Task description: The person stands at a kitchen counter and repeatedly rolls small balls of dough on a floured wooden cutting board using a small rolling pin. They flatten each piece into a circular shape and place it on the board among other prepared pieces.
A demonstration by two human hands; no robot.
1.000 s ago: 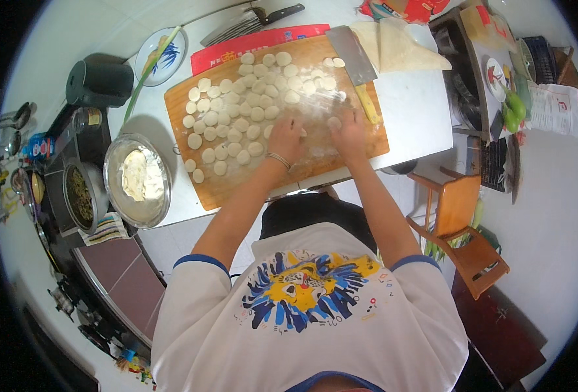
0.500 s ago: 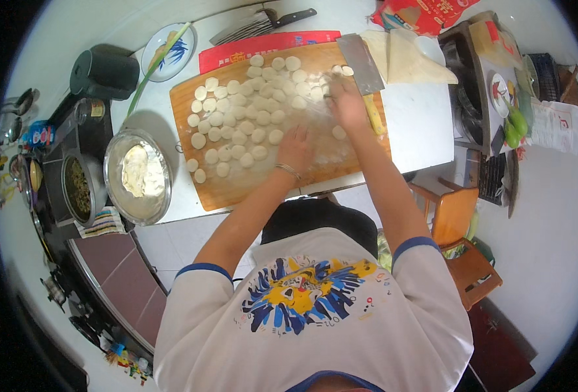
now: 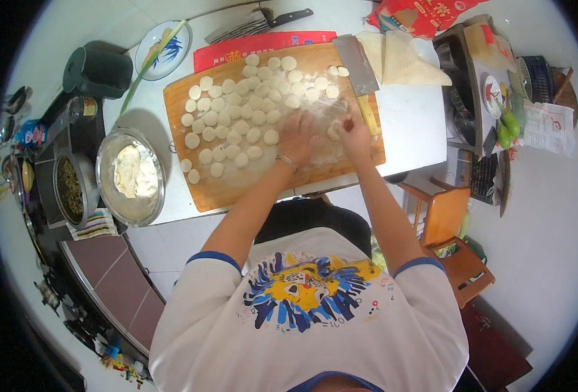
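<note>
My left hand (image 3: 297, 138) lies flat on the floured wooden board (image 3: 214, 196), fingers stretched toward the many small round dough pieces (image 3: 258, 117). To its right, my right hand (image 3: 354, 136) is curled, its fingertips at a single dough piece (image 3: 333, 132) near the board's right side. What lies under those fingers is partly hidden. A cleaver (image 3: 356, 65) with a yellow handle rests along the board's right edge, just beyond my right hand. Most dough pieces are spread across the left and middle of the board, with several more near the cleaver blade.
Left of the board stands a metal bowl (image 3: 104, 176) holding dough (image 3: 128, 171), beside a pot of chopped filling (image 3: 68, 189). A plate (image 3: 178, 55) with a green onion, a red packet (image 3: 263, 47) and a knife (image 3: 291, 17) lie behind. Folded cloth (image 3: 410, 62) sits right.
My right hand has drawn back from the far right of the board to the lone dough piece nearer me. My left hand has shifted slightly farther from me.
</note>
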